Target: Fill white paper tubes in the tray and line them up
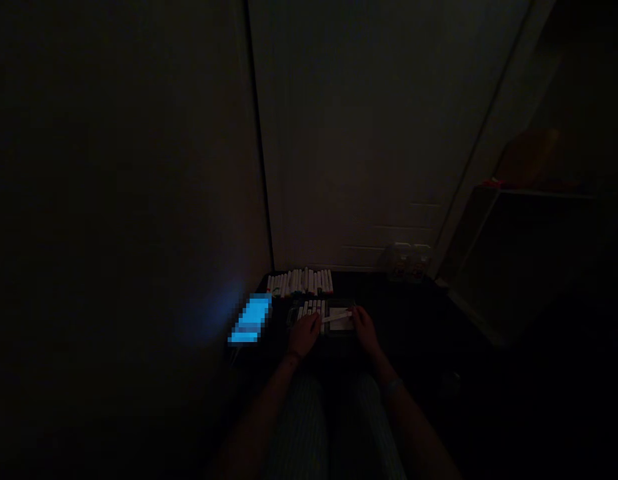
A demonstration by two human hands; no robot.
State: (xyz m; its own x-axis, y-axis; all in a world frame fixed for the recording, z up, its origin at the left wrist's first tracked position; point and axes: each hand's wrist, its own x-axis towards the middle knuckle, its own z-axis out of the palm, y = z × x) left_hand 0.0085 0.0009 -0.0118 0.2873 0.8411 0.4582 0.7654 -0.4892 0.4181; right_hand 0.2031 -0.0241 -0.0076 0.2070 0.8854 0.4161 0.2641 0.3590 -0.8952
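The room is very dark. My left hand [305,333] and my right hand [365,330] reach forward over a dark case [339,319] on the floor and hold a white marker [337,317] between them, one hand at each end. The fingers of both hands look curled on it. Inside the case a short row of white markers [315,307] shows just beyond my left hand. A longer row of white markers [299,282] lies further back by the wall.
A glowing blue screen [251,320] lies on the floor to the left. A pale door [369,133] rises ahead. A small clear container [406,260] sits at its foot. A dark piece of furniture [529,253] stands at the right. My knees are at the bottom.
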